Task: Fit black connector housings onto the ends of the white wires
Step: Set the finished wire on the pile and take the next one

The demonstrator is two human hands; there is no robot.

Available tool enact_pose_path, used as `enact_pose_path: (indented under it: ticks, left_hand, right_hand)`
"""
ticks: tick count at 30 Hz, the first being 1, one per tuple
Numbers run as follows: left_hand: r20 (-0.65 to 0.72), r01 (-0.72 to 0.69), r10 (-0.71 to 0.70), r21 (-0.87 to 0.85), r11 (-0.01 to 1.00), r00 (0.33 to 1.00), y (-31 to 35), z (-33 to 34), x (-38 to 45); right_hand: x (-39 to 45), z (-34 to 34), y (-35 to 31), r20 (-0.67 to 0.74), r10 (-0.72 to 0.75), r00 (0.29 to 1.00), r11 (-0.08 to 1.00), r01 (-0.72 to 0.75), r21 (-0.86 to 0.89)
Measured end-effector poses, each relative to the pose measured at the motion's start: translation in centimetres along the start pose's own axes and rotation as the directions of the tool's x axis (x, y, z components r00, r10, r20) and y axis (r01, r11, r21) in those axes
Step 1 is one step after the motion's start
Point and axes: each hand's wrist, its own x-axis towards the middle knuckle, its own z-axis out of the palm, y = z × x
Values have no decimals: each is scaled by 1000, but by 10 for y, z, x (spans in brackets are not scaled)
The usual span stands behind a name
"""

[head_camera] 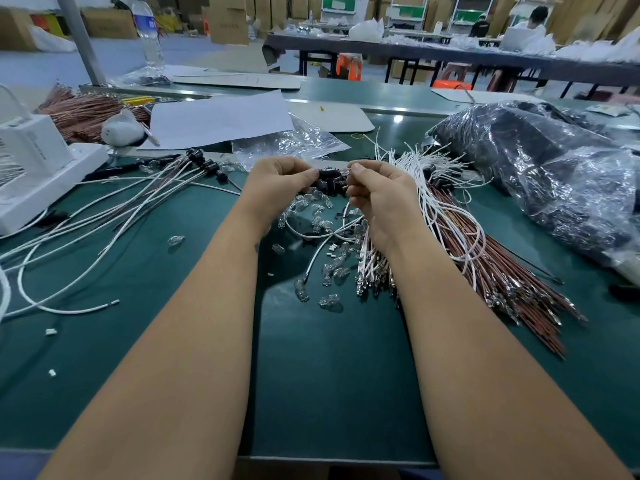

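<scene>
Black plastic connector housing (325,173) is pinched between the fingertips of the left hand (277,183) and the right hand (377,195), above the dark green table (329,375). Loose white wires (440,188) fan out just right of the right hand, over a bundle of brown wires (502,271). Small clear glass bulbs (325,271) lie scattered beneath. Crinkled plastic bag (554,174) sits far right. Cardboard boxes (225,19) line the room behind.
</scene>
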Motion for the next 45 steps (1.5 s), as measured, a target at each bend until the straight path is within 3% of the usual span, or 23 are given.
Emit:
enact_pose_path:
  ticks: [26,30,45]
  left_hand:
    - [12,-60,60,1,998,998,-1,2,-3]
    - [13,-61,61,16,998,998,-3,2,-3]
    - [-11,-92,92,-61,994,996,-4,8,-3]
  right_hand:
    - [2,1,7,19,-35,999,999,35,-40]
    - [2,1,8,32,-52,998,993,55,-107]
    - [2,-1,11,21,-58,998,998,57,37]
